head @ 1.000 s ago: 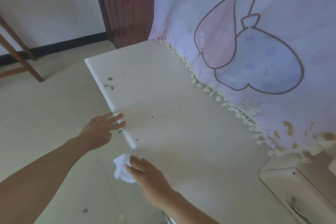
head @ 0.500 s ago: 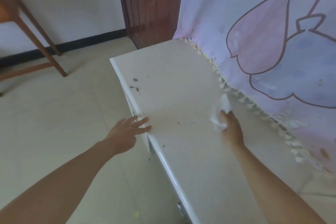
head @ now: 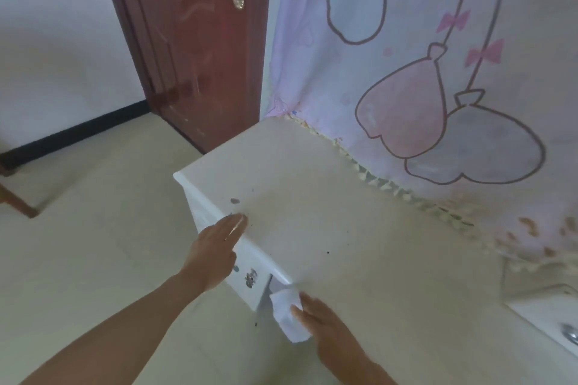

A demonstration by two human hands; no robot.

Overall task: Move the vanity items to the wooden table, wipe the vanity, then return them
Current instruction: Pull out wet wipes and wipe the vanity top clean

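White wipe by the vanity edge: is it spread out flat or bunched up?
Bunched up. The white wipe is a folded wad under the right hand, overhanging the front edge of the cream vanity top.

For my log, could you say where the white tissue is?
The tissue lies bottom centre, head view, under the right hand at the vanity front edge.
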